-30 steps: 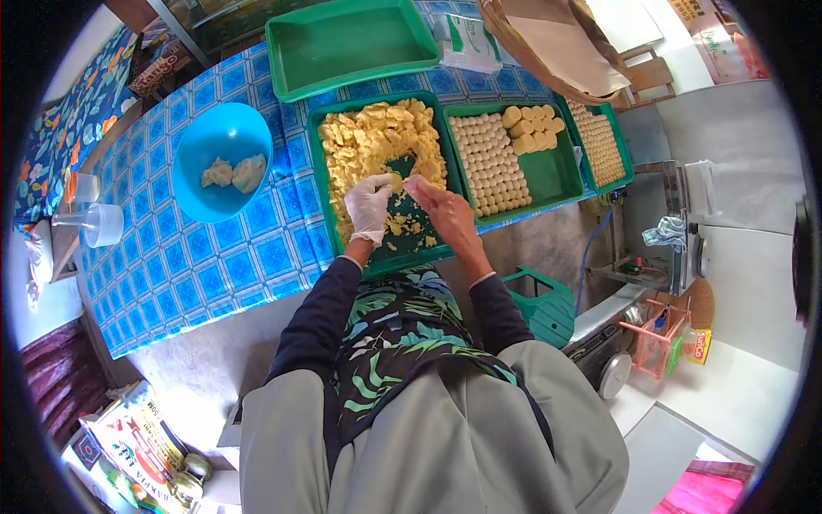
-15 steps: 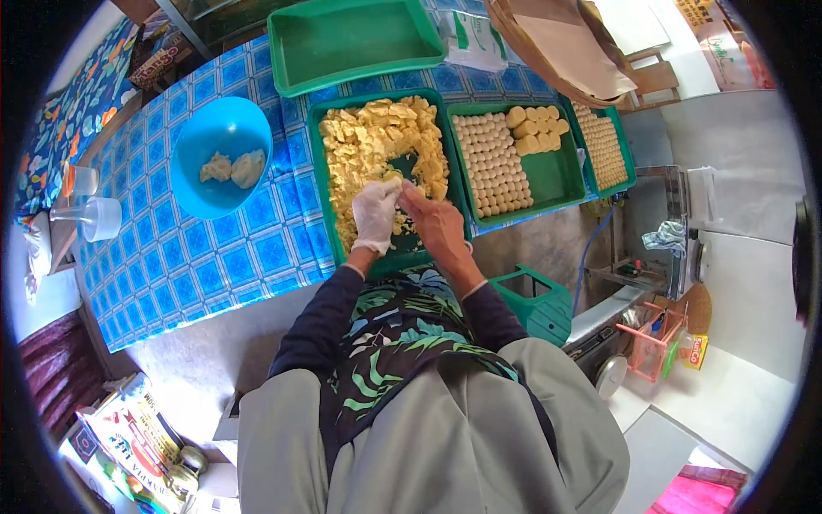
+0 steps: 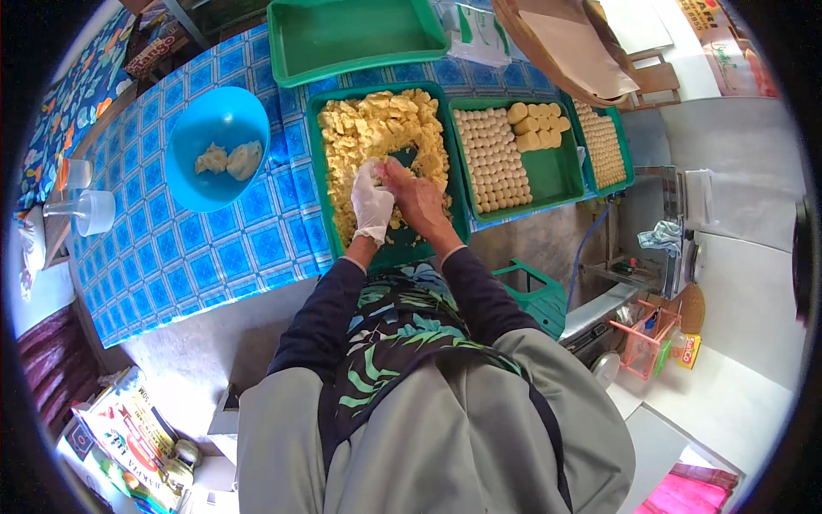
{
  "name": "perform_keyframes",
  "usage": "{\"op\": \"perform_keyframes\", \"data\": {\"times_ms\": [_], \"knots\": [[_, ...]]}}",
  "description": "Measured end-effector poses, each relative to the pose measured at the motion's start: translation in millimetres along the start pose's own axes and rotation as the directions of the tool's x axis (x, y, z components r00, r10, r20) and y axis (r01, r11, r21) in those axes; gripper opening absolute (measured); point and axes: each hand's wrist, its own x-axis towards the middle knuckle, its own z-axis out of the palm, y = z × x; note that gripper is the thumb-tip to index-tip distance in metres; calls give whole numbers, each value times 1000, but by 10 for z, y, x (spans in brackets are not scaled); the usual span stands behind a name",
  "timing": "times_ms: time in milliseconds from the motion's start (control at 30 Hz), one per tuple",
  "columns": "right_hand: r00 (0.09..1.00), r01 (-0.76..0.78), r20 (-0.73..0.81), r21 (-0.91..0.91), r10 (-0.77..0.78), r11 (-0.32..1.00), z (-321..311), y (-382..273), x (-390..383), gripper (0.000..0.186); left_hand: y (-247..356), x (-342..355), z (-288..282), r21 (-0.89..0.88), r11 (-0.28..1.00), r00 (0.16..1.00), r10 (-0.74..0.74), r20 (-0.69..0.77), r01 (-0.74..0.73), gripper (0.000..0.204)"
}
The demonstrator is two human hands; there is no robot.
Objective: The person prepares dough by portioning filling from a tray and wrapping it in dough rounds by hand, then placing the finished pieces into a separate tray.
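Observation:
Over a green tray (image 3: 318, 184) of crumbly yellow filling (image 3: 377, 116), my two hands meet, fingertips together. The left hand (image 3: 372, 206), in a thin white glove, is closed, with its fingers curled against the other hand. My bare right hand (image 3: 415, 201) is closed too, its fingers bent over the left fingertips. Whatever lies between them is hidden by the fingers. Larger chunks of filling fill the tray's far and left parts. Around and below my hands the green bottom shows through, with loose crumbs on it.
Right of it, another green tray (image 3: 556, 176) holds rows of pale balls (image 3: 492, 163) and larger yellow rounds (image 3: 538, 128). A third tray (image 3: 604, 146) stands beyond. A blue bowl (image 3: 205, 184) with white dough (image 3: 244, 160) sits left; an empty-looking green tray (image 3: 355, 43) lies behind.
Both hands have shifted slightly away from me and to the left, still together. The yellow piece seen at the fingertips before is now covered. The whole view has tilted a little.

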Motion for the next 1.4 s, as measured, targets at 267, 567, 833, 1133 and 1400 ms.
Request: {"op": "perform_keyframes", "data": {"times_ms": [267, 567, 833, 1133, 1400], "knots": [[992, 84, -101, 143, -70, 986, 72, 242, -67, 45, 158, -4, -16, -374, 907, 981, -186, 53, 193, 51], [991, -2, -132, -57, -6, 998, 115, 391, -436, 29, 83, 200, -147, 126, 976, 970, 151, 191, -177, 57], [873, 104, -396, -418, -284, 902, 56, 195, -460, 19, 432, 404, -219, 611, 618, 852, 205, 482, -495, 45], [960, -61, -238, 330, 145, 942, 209, 373, 304, 24, 509, 203, -83, 495, 685, 844, 396, 363, -534, 23], [973, 108, -230, 347, -27, 932, -44, 216, 147, 33, 510, -246, -523, 502, 796, 940, 260, 222, -339, 31]]}}
